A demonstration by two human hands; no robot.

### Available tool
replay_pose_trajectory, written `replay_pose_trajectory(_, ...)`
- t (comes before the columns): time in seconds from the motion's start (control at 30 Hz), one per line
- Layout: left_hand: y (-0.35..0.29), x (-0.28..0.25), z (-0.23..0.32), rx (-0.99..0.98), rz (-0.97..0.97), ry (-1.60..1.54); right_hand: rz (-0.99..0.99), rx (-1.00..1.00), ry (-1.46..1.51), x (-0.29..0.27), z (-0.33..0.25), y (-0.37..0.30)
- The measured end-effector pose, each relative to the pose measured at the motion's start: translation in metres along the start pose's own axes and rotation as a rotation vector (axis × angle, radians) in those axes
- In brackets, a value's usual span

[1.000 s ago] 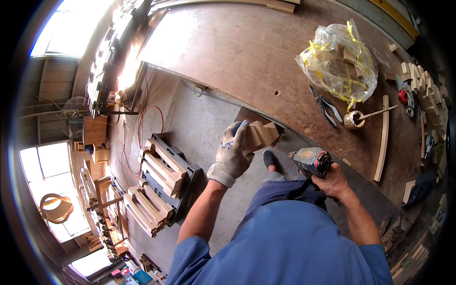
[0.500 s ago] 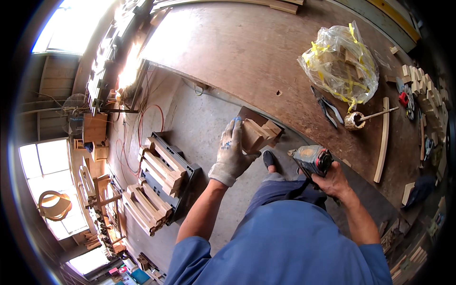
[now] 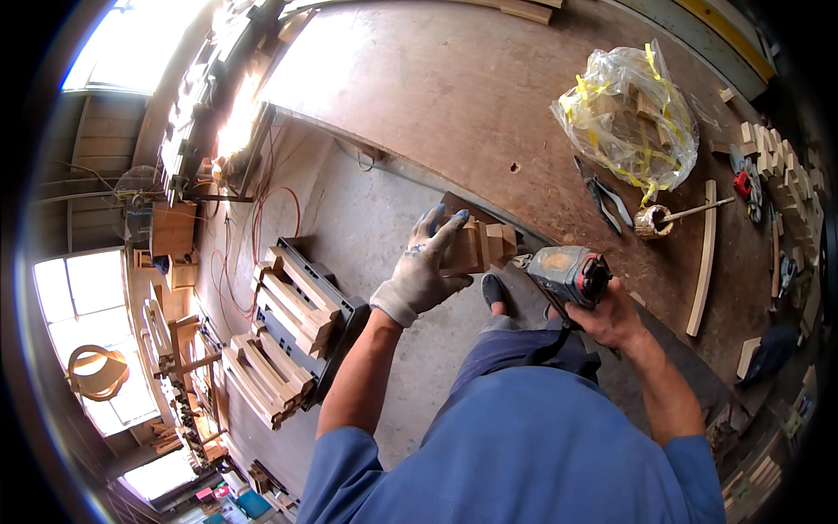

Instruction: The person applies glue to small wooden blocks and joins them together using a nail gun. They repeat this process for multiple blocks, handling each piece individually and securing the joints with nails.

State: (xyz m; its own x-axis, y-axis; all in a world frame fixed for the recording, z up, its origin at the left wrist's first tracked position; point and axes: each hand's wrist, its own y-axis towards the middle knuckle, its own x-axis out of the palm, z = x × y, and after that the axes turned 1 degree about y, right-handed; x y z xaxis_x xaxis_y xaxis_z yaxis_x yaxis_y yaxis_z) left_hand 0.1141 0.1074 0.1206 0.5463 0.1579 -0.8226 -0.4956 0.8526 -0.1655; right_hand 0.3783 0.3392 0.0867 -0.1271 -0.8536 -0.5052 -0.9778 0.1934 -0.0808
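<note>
My left hand [image 3: 425, 266], in a pale work glove with blue fingertips, grips a short wooden piece [image 3: 467, 249] at the table's near edge. The piece looks built of several blocks; its far side is hidden by the glove. In my bare right hand [image 3: 607, 319] is a nail gun [image 3: 566, 272], grey with a black and red end cap. Its nose points left at the right end of the wooden piece, close to it; whether they touch I cannot tell.
The brown worktable [image 3: 419, 96] spreads ahead. On it lie a clear plastic bag [image 3: 633, 122] with wood inside, pliers [image 3: 602, 196], a glue pot [image 3: 652, 222] with a stick and a curved wooden strip [image 3: 704, 258]. Wooden frames [image 3: 292, 301] rest on a black platform to the left.
My right hand has brought the nail gun left and up, its nose now by the wooden piece. My left hand has shifted slightly, its fingers further over the wood.
</note>
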Motion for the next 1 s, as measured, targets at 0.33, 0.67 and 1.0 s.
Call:
replay_pose_trajectory(0.33, 0.008, -0.008, -0.008, 0.115, 0.036, 0.015, 0.096, -0.185, 0.03, 0.013, 0.005, 0.022)
replay_pose_trajectory(0.67, 0.009, -0.007, -0.006, 0.097, 0.051, -0.02, 0.12, -0.357, -0.238, 0.025, 0.034, 0.024)
replay_pose_trajectory(1.0, 0.008, -0.007, -0.009, 0.109, 0.048, -0.007, 0.045, -0.421, -0.268, 0.013, 0.018, 0.035)
